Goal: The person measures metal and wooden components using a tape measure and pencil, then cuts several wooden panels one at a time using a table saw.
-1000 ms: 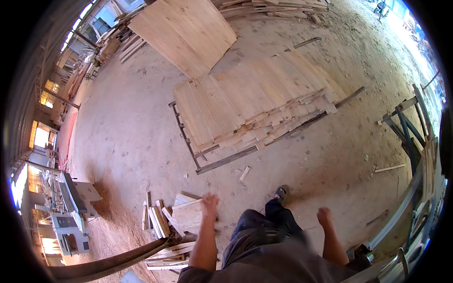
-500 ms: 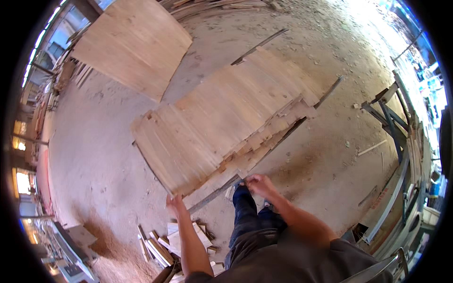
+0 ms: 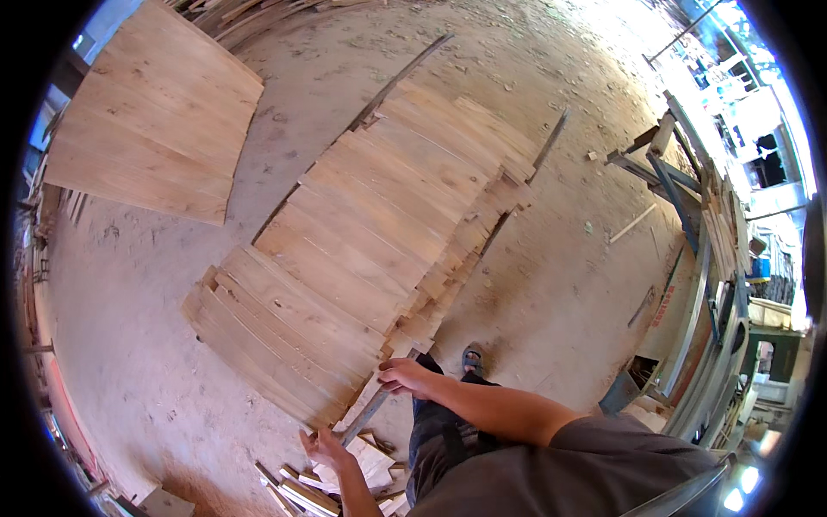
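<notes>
Right hand [image 3: 403, 376] curls over the near edge of the layered pale thin wooden veneer sheets [image 3: 362, 258] spread on the dusty floor [image 3: 551, 284]. Left hand [image 3: 325, 448], fingers loosely spread and holding nothing, hovers by a long grey narrow strip [image 3: 366, 414], near small stacked wood offcuts [image 3: 345, 478].

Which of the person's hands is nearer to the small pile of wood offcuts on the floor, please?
Left. The left hand hangs just above the small pile of wood offcuts; the right hand is higher up, by the spread of veneer strips.
</notes>
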The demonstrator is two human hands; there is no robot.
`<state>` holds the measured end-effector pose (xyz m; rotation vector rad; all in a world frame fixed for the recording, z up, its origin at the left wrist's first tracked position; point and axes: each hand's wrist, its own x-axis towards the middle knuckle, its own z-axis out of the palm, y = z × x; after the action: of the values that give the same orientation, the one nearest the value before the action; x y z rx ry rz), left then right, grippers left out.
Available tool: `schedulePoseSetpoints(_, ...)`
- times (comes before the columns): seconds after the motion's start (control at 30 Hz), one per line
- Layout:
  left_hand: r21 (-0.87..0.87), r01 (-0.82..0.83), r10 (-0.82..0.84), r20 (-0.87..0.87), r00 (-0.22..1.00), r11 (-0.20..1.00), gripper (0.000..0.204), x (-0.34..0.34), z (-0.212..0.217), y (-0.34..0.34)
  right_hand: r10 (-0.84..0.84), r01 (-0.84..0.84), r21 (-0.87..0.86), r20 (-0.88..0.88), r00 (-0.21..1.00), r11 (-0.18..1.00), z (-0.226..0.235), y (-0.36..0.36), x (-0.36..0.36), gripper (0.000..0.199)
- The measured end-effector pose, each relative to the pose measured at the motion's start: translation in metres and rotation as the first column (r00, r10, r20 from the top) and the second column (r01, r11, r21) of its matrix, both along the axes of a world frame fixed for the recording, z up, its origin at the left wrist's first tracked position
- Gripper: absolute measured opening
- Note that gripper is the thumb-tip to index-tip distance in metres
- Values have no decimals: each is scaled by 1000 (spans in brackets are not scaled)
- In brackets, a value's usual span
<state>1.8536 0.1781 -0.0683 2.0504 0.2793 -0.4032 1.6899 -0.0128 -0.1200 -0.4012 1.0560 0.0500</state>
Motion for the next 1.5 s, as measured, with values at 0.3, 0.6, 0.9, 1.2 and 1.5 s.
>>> schedulePoseSetpoints(0.3,-55,10,-12,-50,999,998,78,-18,2,19,-185,194,64,-133,974,979,27,26,47,32)
schedulePoseSetpoints(0.6,-79,159,-162,-30,986,984,72,-92,27,9,-366,381,104,-136,921,919,-34,30,-10,27)
schedulePoseSetpoints(0.9,-146,56,-82,-175,981,988,73,-131,11,16,-36,10,-168,-150,988,986,6,15,-56,25)
schedulePoseSetpoints(1.2,35,209,-206,-74,976,977,48,-120,6,23,-268,273,63,-75,960,960,38,11,-56,28)
schedulePoseSetpoints(1.5,-156,4,-19,-96,995,988,46,-91,17,-1,-406,406,-15,-51,912,914,-1,18,-54,12)
